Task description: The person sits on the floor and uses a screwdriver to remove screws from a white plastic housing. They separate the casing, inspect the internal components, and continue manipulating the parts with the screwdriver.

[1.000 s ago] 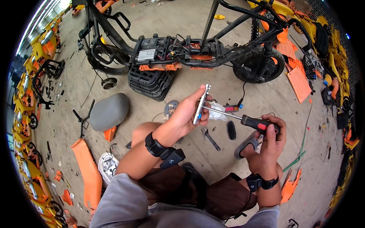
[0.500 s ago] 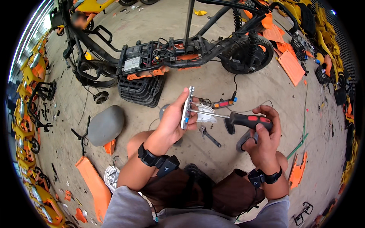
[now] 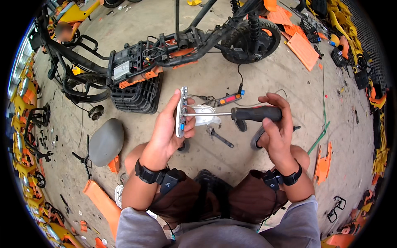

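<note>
My left hand [image 3: 163, 132] grips a narrow white plate with small electronic parts [image 3: 181, 118], held on edge. The fingers wrap behind it and the thumb lies along its near side. In my right hand [image 3: 279, 128] is a screwdriver [image 3: 256, 114] with a black and red handle, its index finger lifted over the handle's end. Its metal shaft points left, level, and the tip meets the face of the plate; the exact contact spot is too small to make out. Beneath the shaft, a white plastic cover [image 3: 204, 120] lies on the floor. An adjustable wrench [image 3: 221, 138] rests nearer my knees.
Ahead stands a stripped black scooter frame [image 3: 165, 56] with a black crate [image 3: 138, 93] beside it. A red and orange light unit [image 3: 229, 99] lies in front. To the left sit a grey seat [image 3: 106, 142] and an orange panel [image 3: 101, 200]; a green strip [image 3: 320, 138] lies right.
The view has shifted, so the scooter appears farther left and higher. The screwdriver has turned from a slight slant to nearly level, its tip still at the plate.
</note>
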Demonstrator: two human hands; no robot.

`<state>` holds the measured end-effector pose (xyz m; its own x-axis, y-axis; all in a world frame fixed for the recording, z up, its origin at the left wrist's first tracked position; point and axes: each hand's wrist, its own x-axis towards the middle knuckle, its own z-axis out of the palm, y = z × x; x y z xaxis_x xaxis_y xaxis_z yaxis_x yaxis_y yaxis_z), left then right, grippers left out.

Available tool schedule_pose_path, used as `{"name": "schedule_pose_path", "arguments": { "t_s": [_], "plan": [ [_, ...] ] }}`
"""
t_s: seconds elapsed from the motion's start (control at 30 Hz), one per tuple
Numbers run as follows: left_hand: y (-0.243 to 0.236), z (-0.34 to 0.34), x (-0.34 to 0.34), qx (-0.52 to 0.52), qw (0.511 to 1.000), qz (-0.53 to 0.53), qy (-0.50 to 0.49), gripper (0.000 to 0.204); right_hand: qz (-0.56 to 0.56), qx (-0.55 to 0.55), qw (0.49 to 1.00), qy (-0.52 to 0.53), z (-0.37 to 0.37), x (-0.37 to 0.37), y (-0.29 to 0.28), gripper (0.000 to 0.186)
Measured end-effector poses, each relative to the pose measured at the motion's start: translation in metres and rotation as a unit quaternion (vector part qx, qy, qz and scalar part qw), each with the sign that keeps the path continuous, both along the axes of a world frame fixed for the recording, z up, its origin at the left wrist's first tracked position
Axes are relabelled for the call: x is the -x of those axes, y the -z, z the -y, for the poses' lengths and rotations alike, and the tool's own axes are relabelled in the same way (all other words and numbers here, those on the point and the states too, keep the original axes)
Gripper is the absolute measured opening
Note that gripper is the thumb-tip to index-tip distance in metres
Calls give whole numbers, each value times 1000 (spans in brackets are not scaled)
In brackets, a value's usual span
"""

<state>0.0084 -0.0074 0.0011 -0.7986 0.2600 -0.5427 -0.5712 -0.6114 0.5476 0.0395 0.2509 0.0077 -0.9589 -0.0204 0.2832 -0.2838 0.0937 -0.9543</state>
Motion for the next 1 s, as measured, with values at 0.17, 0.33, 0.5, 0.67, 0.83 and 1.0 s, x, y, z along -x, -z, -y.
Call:
{"name": "schedule_pose_path", "arguments": {
  "t_s": [0.17, 0.33, 0.5, 0.67, 0.83, 1.0],
  "plan": [
    [-1, 0, 2, 18, 1000, -9, -4, 45, 34, 8, 999, 22, 0, -5, -1, 50],
    [7, 6, 2, 33, 999, -27, 2, 48, 97, 33, 994, 40, 7, -6, -8, 43],
    [8, 13, 1, 39, 998, -46, -3, 48, 174, 52, 983, 20, 4, -3, -6, 41],
    [10, 4, -2, 68, 997, -20, -22, 47, 121, 17, 992, 31, 7, -7, -2, 40],
    [5, 4, -2, 94, 994, -11, -56, 48, 261, -12, 965, -4, 6, -4, -18, 41],
    [8, 2, 2, 95, 993, -28, -69, 47, 112, -32, 993, -15, 3, -1, 4, 44]
  ]
}}
